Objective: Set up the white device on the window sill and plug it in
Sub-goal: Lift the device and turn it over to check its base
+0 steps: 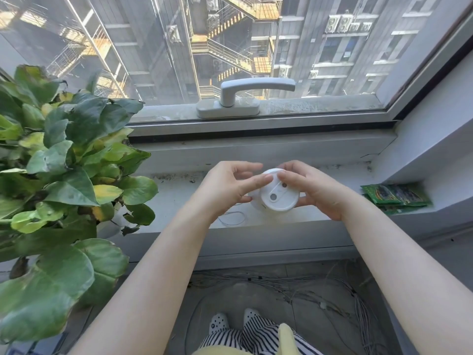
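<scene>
The white device (277, 197) is a round plastic disc, tilted so its underside with two holes and a groove faces me. It is held just above the window sill (281, 216). My left hand (227, 185) grips its left rim, the index finger lying across the top. My right hand (313, 188) holds the right rim, thumb under and fingers over. A thin white cord (231, 217) lies looped on the sill below my left hand. No plug is visible.
A large leafy potted plant (64, 175) crowds the sill's left side. Green packets (396, 198) lie on the sill at right, by the wall. A window handle (245, 96) sits on the frame behind. Loose cables (345, 293) lie on the floor below.
</scene>
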A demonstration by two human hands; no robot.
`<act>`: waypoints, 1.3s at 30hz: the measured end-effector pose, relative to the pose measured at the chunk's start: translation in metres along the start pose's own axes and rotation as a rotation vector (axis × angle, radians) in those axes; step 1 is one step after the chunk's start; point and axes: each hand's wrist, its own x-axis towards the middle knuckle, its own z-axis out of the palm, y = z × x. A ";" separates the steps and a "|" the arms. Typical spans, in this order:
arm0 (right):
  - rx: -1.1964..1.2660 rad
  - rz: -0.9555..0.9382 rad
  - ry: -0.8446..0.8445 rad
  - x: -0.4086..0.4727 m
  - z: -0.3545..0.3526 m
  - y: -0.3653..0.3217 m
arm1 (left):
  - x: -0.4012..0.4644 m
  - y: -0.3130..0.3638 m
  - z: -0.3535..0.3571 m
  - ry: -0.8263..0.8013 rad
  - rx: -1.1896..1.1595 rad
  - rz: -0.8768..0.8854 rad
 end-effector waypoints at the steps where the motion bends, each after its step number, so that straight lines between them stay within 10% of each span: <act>1: -0.019 0.016 0.027 0.002 0.001 -0.002 | 0.000 0.000 0.000 -0.005 0.006 -0.003; 39: 0.066 0.046 0.130 0.031 0.010 0.025 | 0.030 -0.032 0.008 0.233 -0.169 -0.154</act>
